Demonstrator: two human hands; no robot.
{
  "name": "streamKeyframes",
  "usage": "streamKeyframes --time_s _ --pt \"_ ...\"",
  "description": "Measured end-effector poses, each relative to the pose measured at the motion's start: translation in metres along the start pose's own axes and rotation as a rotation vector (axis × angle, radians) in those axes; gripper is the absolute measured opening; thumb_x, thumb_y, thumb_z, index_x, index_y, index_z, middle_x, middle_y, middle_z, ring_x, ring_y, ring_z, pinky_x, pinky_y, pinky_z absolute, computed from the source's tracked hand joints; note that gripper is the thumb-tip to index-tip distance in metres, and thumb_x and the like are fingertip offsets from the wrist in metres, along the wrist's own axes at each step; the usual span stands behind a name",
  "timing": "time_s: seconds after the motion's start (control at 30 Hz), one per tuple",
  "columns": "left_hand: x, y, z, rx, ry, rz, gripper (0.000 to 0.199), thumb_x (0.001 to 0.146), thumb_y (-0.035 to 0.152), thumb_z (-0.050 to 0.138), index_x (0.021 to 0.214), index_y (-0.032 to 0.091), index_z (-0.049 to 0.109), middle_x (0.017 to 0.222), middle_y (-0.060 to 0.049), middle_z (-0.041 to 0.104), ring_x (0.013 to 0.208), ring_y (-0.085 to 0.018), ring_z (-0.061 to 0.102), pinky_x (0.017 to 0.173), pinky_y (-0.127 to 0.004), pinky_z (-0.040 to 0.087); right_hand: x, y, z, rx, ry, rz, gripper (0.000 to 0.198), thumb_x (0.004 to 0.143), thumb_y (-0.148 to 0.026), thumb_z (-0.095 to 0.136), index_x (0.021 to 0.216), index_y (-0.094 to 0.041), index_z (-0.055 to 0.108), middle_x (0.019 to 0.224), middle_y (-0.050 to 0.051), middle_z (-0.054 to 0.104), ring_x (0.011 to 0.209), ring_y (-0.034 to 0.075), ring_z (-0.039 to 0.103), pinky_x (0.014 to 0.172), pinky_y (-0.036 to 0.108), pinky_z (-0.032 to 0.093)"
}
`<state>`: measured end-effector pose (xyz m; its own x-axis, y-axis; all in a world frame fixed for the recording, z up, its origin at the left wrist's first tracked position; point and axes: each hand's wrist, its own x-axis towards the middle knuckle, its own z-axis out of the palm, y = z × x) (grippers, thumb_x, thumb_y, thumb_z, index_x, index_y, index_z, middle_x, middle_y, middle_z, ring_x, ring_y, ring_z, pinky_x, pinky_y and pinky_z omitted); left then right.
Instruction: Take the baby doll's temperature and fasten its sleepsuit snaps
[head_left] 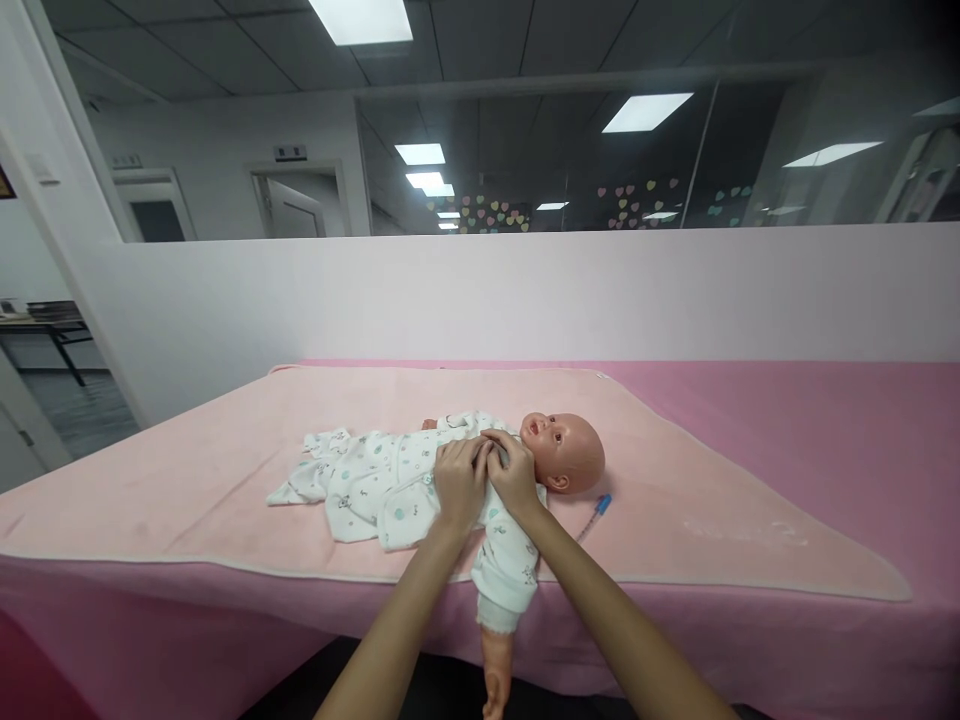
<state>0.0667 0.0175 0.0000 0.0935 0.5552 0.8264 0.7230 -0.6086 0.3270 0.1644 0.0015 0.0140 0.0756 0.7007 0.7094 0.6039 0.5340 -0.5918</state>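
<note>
A baby doll [568,452] lies on its back with its head to the right, dressed in a white baby outfit [367,480] with small printed figures. Both of my hands meet at the upper chest, just below the chin. The fingers of my left hand [459,478] are bent and pressed together on the cloth. My right hand [513,472] touches it, its fingers likewise curled onto the garment near the neck. What lies between the fingertips is hidden. One doll arm [496,665] hangs over the table's front edge, its sleeve [504,575] covering the upper part.
Beneath the doll is a peach blanket [225,440] with a pale border, on a pink table cover [825,440]. A thin clear stick with a blue cap [603,504] lies beside the doll's head. A white wall [525,300] with glass above stands behind.
</note>
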Motion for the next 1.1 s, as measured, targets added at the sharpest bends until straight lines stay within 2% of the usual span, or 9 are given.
streamKeyframes --time_s 0.33,0.63,0.77,0.9,1.0,1.1 --pt "0.001 0.001 -0.001 -0.045 0.046 0.009 0.021 0.087 0.026 0.04 0.09 0.019 0.06 0.083 -0.002 0.065 0.077 -0.016 0.054 0.073 -0.03 0.037 -0.003 0.014 0.012 0.071 0.112 -0.084 0.034 0.073 -0.009 0.039 0.1 -0.017 0.057 0.093 0.008 0.064 0.085 0.019 0.06 0.076 0.028 0.048" --pt "0.001 0.008 -0.006 -0.137 0.06 0.02 0.02 0.086 0.026 0.041 0.082 0.019 0.059 0.08 -0.002 0.064 0.077 -0.015 0.054 0.073 -0.028 0.038 -0.001 0.027 0.021 0.078 0.179 -0.093 0.032 0.082 -0.014 0.032 0.103 -0.02 0.056 0.097 0.007 0.063 0.091 0.019 0.058 0.079 0.032 0.047" --pt "-0.001 0.006 -0.014 -0.099 0.144 0.034 0.017 0.084 0.024 0.043 0.079 0.019 0.059 0.075 -0.002 0.063 0.075 -0.015 0.053 0.074 -0.029 0.036 0.0 0.029 0.022 0.055 0.224 -0.111 0.031 0.084 -0.014 0.031 0.103 -0.02 0.055 0.095 0.006 0.064 0.088 0.018 0.058 0.078 0.032 0.047" --pt "-0.003 0.0 -0.025 -0.056 0.266 -0.112 0.014 0.081 0.021 0.045 0.077 0.02 0.058 0.076 -0.001 0.062 0.079 -0.017 0.052 0.078 -0.032 0.035 0.0 0.027 0.02 0.009 0.279 -0.119 0.03 0.085 -0.014 0.03 0.104 -0.019 0.053 0.095 0.007 0.062 0.09 0.018 0.057 0.079 0.032 0.045" --pt "-0.005 -0.003 -0.03 -0.037 0.201 -0.192 0.014 0.077 0.016 0.045 0.078 0.021 0.058 0.08 -0.001 0.062 0.083 -0.018 0.051 0.08 -0.033 0.034 -0.001 0.025 0.02 -0.021 0.295 -0.122 0.028 0.085 -0.015 0.03 0.101 -0.018 0.054 0.094 0.008 0.06 0.092 0.018 0.054 0.081 0.033 0.044" --pt "-0.007 -0.002 -0.031 0.007 0.069 -0.163 0.016 0.071 0.013 0.048 0.08 0.022 0.058 0.085 0.0 0.061 0.085 -0.019 0.05 0.079 -0.033 0.034 -0.001 0.024 0.019 -0.018 0.312 -0.116 0.026 0.085 -0.014 0.03 0.096 -0.019 0.054 0.092 0.008 0.058 0.09 0.018 0.053 0.08 0.033 0.044"
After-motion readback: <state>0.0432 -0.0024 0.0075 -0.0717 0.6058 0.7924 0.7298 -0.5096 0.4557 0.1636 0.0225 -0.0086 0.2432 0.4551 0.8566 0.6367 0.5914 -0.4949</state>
